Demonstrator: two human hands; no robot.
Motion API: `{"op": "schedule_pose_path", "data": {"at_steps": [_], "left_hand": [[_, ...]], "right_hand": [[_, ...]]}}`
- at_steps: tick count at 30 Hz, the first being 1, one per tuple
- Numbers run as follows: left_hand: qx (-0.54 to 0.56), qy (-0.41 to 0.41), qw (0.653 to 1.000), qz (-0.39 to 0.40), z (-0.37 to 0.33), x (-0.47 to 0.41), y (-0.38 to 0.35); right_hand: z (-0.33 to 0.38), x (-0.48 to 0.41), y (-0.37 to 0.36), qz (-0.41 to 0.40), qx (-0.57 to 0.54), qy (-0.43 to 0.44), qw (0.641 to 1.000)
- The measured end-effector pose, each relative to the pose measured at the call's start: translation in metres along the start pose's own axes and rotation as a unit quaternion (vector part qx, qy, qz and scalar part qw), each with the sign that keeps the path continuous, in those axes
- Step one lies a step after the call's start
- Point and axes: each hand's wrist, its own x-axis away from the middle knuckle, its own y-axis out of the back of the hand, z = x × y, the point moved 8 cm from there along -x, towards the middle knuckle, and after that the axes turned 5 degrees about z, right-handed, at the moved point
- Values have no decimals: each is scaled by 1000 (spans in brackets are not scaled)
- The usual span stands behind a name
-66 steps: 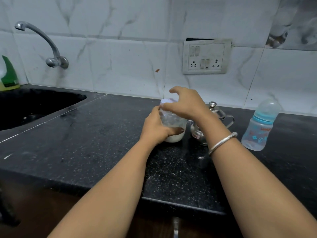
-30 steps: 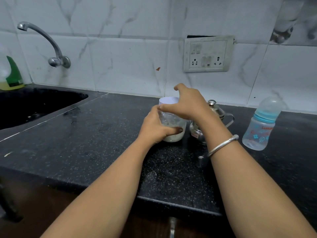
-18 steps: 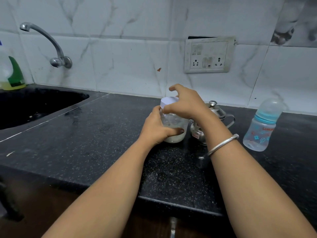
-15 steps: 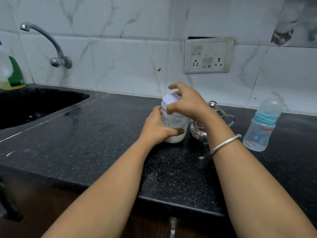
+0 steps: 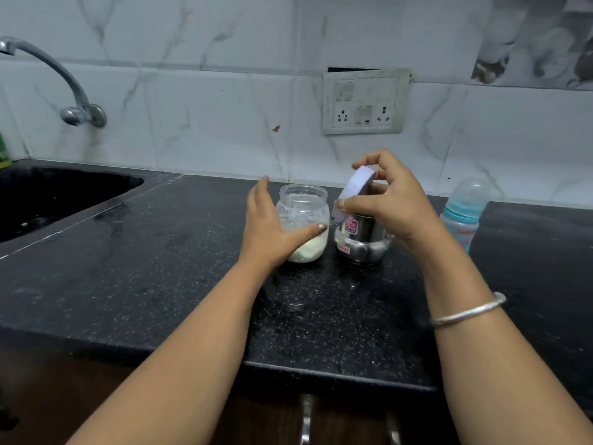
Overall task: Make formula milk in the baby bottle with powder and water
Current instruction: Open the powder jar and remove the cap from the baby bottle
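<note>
The powder jar was seen uncapped on the counter. The left hand was laid against it with an open grip, thumb across the front, fingers straight. The lilac lid was pinched, tilted, in the grip of the right hand. The steel pot was largely hidden behind that hand. The baby bottle, further right, was partly covered by the wrist.

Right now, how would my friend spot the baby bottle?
Find the white socket panel on the wall. Below and right of it, on the black counter, stands the bottle, just past the right hand holding a lid. Only it has a clear domed cap over a blue ring.
</note>
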Motion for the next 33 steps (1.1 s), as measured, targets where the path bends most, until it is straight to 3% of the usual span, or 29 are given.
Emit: {"op": "schedule_pose_path", "data": {"at_steps": [3,5,7,11,16,22,26,29,33], "left_hand": [[-42,-101,988,-107,-31,16,15],[-67,-191,969,-140,-56,32,8],[-87,-269,953,-106,-82,47,-15],[-127,-346,926,74,-119,71,-75],[-74,-274,942,179,-129,72,-117],[-50,-204,956,205,-130,71,-144],[-41,-194,957,213,-126,73,-153],[-33,-181,959,215,-124,70,-153],[-21,-162,964,208,-123,61,-154]], "right_hand": [[-2,29,26,-48,34,5,998],[-9,49,46,-79,61,-6,995],[-22,71,67,-109,102,-38,988],[-44,116,102,-147,173,-100,969],[-68,151,115,-137,235,-161,949],[-87,169,126,-117,261,-209,935],[-96,168,121,-46,284,-241,927],[-89,157,122,-5,284,-230,931],[-72,116,136,-55,274,-183,943]]}}
